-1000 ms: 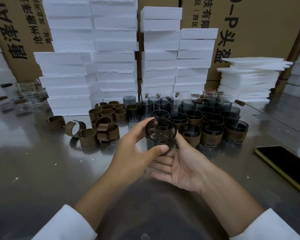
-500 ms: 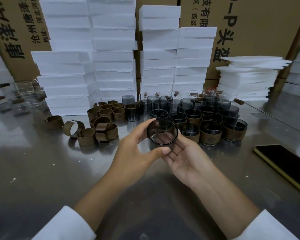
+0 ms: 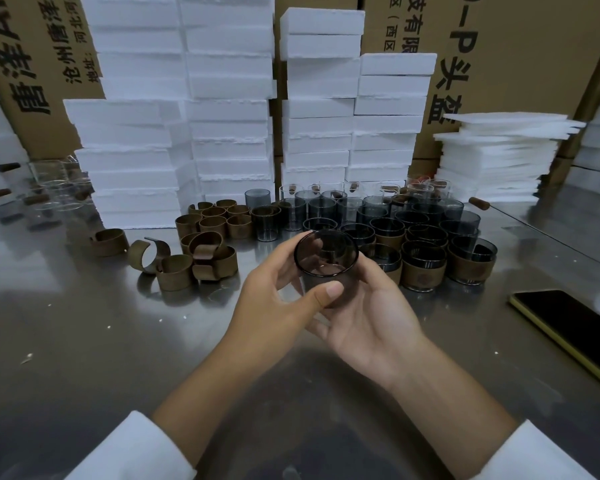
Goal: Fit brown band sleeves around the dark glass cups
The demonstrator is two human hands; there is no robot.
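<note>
Loose brown band sleeves (image 3: 201, 261) sit in a heap on the steel table (image 3: 84, 358) at abt 10 o'clock from the hands, well apart from them. Most stand on edge, a few are tipped. L hand (image 3: 274, 299) is the one nearer that heap. Its thumb presses the near wall and its fingers curl round the far side of the dark glass cup (image 3: 326, 251), gripping it clear of the table at centre. Cup axis is tilted: mouth faces up and back toward 6 o'clock, base points away toward 12. Can't tell if a band is already on its lower wall, since the hands cover it. R hand (image 3: 371, 317) lies palm up, under the cup and to its 4 o'clock side, fingers nearly straight, cradling rather than gripping, w/ nothing else in it. Bare cups (image 3: 323, 209) stand at 12 o'clock, banded cups (image 3: 425, 268) at 2 o'clock, near the R hand. My read: if this cup is done, the R side is the short way to set it down. If not, the next band lies L, so the cup's weight prob. goes to the R palm first.
</note>
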